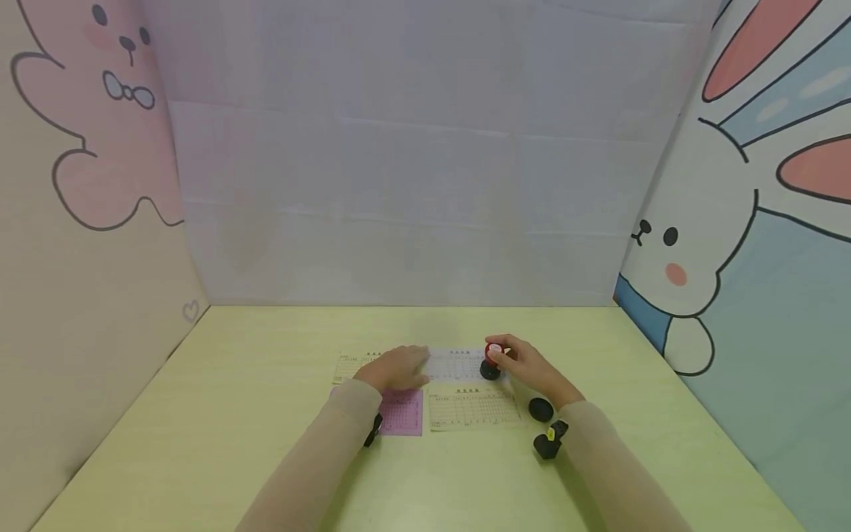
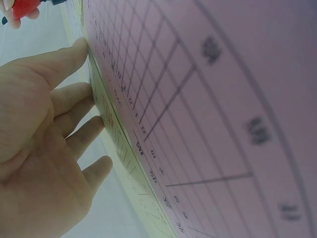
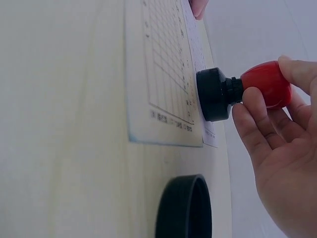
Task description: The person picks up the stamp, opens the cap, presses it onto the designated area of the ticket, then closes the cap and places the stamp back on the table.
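My right hand (image 1: 532, 366) grips the red handle of a round stamp (image 3: 267, 84) with thumb and fingers. The stamp's wide black base stands over the right end of a white printed form (image 1: 452, 367); whether it presses on the paper I cannot tell. Over the left end of that form is my left hand (image 1: 395, 368), its fingers extended and slightly bent, fingertips at the papers in the left wrist view. Beneath the left wrist lies a pink form (image 2: 237, 99), partly covered by the hand and sleeve in the head view.
A pale yellow form (image 1: 473, 410) lies in front of the white one, and another yellowish form (image 1: 349, 367) at the back left. Near the right wrist sits a round black cap (image 3: 185, 208). Printed cloth walls (image 1: 425, 185) enclose the table's back and sides.
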`<state>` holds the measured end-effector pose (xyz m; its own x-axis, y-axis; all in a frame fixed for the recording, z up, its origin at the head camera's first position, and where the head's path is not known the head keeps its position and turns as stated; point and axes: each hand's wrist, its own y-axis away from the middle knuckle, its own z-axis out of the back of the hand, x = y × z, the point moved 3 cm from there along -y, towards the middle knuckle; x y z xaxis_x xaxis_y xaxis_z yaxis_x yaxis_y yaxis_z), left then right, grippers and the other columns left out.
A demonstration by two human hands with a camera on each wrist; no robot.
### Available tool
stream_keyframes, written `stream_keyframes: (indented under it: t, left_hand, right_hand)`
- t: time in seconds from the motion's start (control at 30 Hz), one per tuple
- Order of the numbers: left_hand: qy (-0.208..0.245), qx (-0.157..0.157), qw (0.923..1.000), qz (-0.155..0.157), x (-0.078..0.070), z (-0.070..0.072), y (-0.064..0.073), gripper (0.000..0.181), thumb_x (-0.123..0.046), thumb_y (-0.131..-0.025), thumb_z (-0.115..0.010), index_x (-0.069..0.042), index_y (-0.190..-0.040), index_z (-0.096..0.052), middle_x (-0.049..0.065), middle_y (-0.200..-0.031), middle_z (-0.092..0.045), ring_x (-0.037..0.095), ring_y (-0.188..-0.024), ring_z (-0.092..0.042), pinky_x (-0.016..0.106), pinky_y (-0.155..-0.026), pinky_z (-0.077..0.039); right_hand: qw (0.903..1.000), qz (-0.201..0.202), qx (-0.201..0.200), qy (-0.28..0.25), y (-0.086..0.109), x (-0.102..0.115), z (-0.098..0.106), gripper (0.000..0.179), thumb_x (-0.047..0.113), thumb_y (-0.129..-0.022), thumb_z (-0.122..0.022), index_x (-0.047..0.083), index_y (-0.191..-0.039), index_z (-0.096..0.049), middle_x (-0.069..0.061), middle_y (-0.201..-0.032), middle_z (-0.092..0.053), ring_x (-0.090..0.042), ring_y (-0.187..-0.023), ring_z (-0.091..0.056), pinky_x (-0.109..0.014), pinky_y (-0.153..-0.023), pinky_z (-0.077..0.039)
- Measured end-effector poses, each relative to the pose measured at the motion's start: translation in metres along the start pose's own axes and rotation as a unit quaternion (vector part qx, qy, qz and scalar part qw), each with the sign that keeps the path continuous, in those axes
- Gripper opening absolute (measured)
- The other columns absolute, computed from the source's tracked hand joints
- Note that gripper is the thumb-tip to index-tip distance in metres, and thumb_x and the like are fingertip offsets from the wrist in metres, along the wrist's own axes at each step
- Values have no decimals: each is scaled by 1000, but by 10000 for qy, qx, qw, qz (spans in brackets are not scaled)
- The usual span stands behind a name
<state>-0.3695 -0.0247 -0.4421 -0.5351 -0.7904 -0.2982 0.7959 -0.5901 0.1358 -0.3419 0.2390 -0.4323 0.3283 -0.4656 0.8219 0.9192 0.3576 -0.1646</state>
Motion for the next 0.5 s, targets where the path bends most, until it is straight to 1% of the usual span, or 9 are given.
stream_keyframes:
  t: [0.2, 0.37, 0.5]
  left_hand:
    - [91, 10, 10000, -16, -1, -1, 2, 65, -31, -101, -61, -2, -154, -36, 13, -159, -35, 29, -147, -31, 41, -120, -21]
    - [-8, 18, 10000, -51, -1, -1, 1, 65, -31, -101, -60, -1, -154, -36, 13, -158, -35, 29, -146, -31, 41, -120, -21]
    - [-90, 8, 9999, -91, -1, 0, 0, 64, -31, -102, -59, -1, -153, -36, 13, -159, -35, 29, -147, -30, 40, -120, -21]
  right_hand:
    - [9999, 86, -22, -70, 3, 1, -1, 40, 15, -105, -55, -8, -137, -51, -19, -113, -65, -35, -94, -64, -25, -84, -52]
    - [9999, 108, -4, -111, 3, 2, -1, 41, 15, -105, -54, -8, -138, -50, -19, -114, -65, -35, -97, -64, -27, -86, -53]
    - [10000, 24, -26, -55, 0, 3, 0, 42, 17, -105, -54, -7, -139, -50, -18, -114, -65, -35, -97, -64, -27, -86, -52]
